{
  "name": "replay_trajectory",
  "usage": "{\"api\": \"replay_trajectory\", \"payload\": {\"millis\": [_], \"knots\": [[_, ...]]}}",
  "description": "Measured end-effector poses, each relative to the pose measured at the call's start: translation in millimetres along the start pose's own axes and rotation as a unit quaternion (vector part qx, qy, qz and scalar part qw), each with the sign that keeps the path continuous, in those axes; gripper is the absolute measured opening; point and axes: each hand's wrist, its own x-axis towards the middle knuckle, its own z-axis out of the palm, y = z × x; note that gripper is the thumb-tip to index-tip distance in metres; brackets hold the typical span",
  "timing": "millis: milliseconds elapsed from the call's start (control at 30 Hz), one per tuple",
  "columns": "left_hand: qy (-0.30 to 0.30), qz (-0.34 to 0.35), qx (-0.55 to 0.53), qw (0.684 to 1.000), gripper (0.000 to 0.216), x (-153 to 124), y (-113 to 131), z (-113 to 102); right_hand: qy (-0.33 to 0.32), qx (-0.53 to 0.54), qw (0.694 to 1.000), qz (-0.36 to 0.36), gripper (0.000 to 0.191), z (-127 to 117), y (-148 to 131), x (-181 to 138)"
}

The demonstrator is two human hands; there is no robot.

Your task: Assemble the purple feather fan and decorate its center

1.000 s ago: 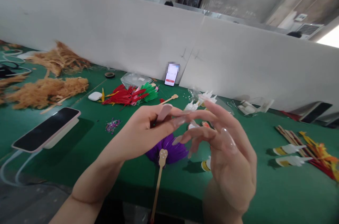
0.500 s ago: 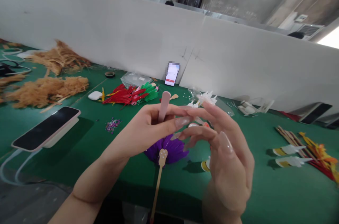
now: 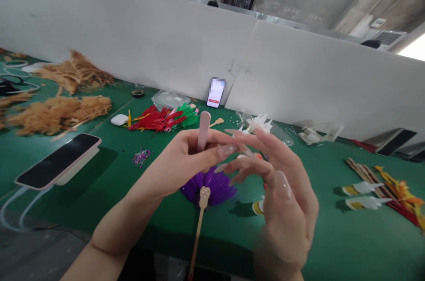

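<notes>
My left hand [image 3: 186,161] is closed around a pink tool with a flat, rounded handle [image 3: 203,131] that looks like tweezers; its working end is hidden. My right hand [image 3: 282,188] is beside it, fingers bent and apart, its fingertips meeting those of my left hand. Whether anything tiny lies between the fingertips I cannot make out. Below my hands a fan of purple feathers [image 3: 217,190] lies on the green table [image 3: 159,223]. A thin wooden stick [image 3: 200,217] with a paw-shaped, white-dotted end rests over its lower part.
Left are a phone on a stand [image 3: 59,161], purple glitter [image 3: 142,157] and brown fibre [image 3: 63,113]. Red feathers [image 3: 152,119] and green feathers [image 3: 186,115] lie behind. Glue bottles [image 3: 361,188] are at right; another glue bottle [image 3: 257,207] is partly behind my right hand. A lit phone [image 3: 215,94] leans on the partition.
The pink handle has shifted slightly left and stands a little more upright. The fingers of my right hand have moved slightly; both hands are otherwise in nearly the same place.
</notes>
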Motion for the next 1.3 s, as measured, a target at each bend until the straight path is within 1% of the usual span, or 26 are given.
{"api": "replay_trajectory", "payload": {"millis": [100,200,333,467,567,633,800,967,1100,1200,1300], "knots": [[-0.011,0.009,-0.001,1.000,0.012,-1.1,1.3,-0.8,0.046,0.023,0.998,-0.027,0.035,3.3,0.2,2.2],[-0.019,0.013,0.008,1.000,0.012,-2.6,3.1,-2.2,0.047,0.022,0.998,-0.031,0.034,1.3,0.1,4.5],[-0.025,0.010,0.020,0.999,0.013,-5.0,3.7,-4.4,0.029,0.040,0.999,-0.011,0.034,-5.4,-0.6,5.8],[-0.012,0.018,0.034,0.999,0.014,-5.5,2.3,-3.8,-0.013,0.130,0.991,0.028,0.035,-11.4,-4.6,8.8],[0.002,0.000,0.041,0.999,0.016,-4.6,1.7,-1.4,-0.051,0.192,0.979,0.054,0.039,-13.5,-6.7,11.2],[0.007,-0.020,0.037,0.999,0.018,-4.1,2.1,-0.1,-0.062,0.196,0.977,0.053,0.041,-13.5,-6.2,11.7],[0.001,-0.040,0.022,0.999,0.019,-4.4,3.9,1.1,-0.041,0.170,0.984,0.032,0.041,-11.0,-1.9,10.1],[0.015,-0.029,0.011,0.999,0.017,-4.1,3.0,1.6,-0.018,0.143,0.990,0.003,0.039,-10.4,1.1,8.4],[0.014,-0.026,0.003,1.000,0.014,-2.8,1.4,1.4,0.010,0.063,0.997,-0.036,0.038,-6.7,4.7,6.0],[0.013,-0.021,-0.004,1.000,0.012,-0.9,0.0,0.1,0.033,0.003,0.998,-0.059,0.040,-2.1,7.4,4.2],[0.017,-0.022,-0.008,1.000,0.009,1.5,-0.6,-0.9,0.016,-0.061,0.996,-0.070,0.043,-1.1,8.9,3.8]]}}
